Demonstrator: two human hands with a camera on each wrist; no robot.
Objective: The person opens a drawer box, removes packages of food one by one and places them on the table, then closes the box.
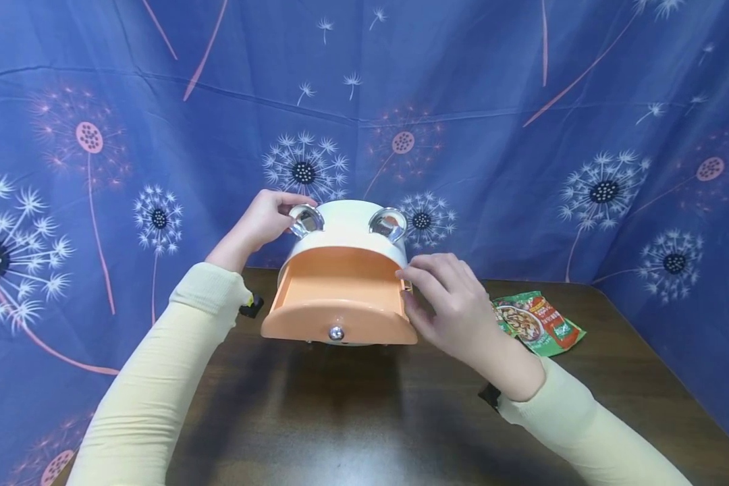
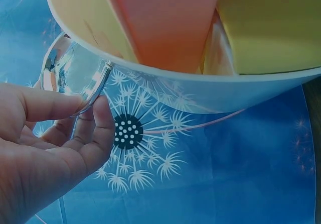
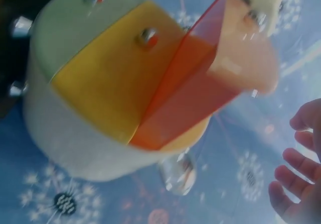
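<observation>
Right of open drawer (image 1: 340, 309): green packet (image 1: 537, 322), print illegible.

in the head view, the pulled-out orange drawer (image 1: 338, 320) hides most of the front of the cabinet (image 1: 352, 219) beneath it. the right grip (image 1: 452, 304) and its forearm cover the left part of the packet (image 1: 537, 324), whose small print is too tiny to read. the bottom edge cuts off both sleeves (image 1: 140, 385) and the worktop (image 1: 340, 418). the left wrist view crops the cabinet at top and right; the silver ear (image 2: 70, 78) partly hides the fingers of the left grip (image 2: 55, 143). in the blurred right wrist view, the right edge crops the right grip.
</observation>
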